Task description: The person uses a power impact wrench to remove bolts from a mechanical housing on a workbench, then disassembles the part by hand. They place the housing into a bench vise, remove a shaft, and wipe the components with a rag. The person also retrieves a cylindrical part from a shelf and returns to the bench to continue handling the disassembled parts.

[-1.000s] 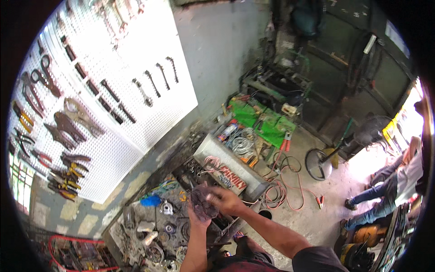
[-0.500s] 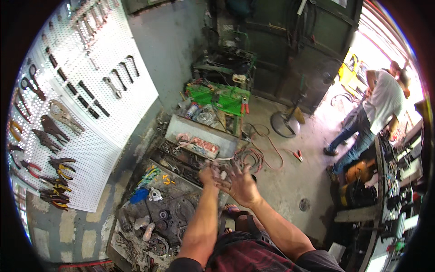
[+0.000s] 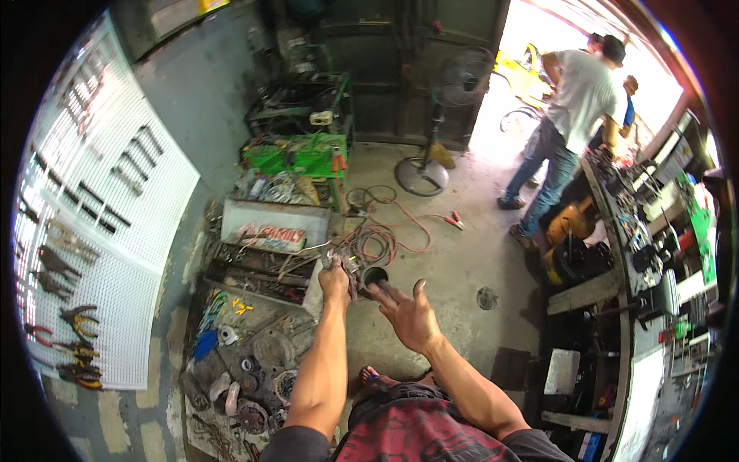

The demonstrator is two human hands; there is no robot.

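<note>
My left hand (image 3: 334, 283) is closed round a crumpled, dirty grey-brown rag (image 3: 351, 271), held out above the floor beside the grey metal toolbox. My right hand (image 3: 409, 317) is just right of it, palm showing, thumb raised and fingers stretched toward the rag. Nothing lies in that palm. The fingertips look dark with grime, and a small gap seems to separate them from the rag. Below and beyond my hands stands a dark round container (image 3: 375, 275). To the left, the open toolbox (image 3: 274, 223) holds metal hand tools.
Greasy machine parts (image 3: 271, 348) cover the low bench on the left, beneath a white pegboard (image 3: 146, 254) of pliers and wrenches. Red cables (image 3: 377, 242) coil on the floor before a standing fan (image 3: 423, 175). A person (image 3: 570, 115) leans at the cluttered right-hand workbench (image 3: 616, 208).
My hands, touching earlier, have drawn apart; the right is now open beside the rag in my left. The view has swung right, showing more of the right-hand workbench.
</note>
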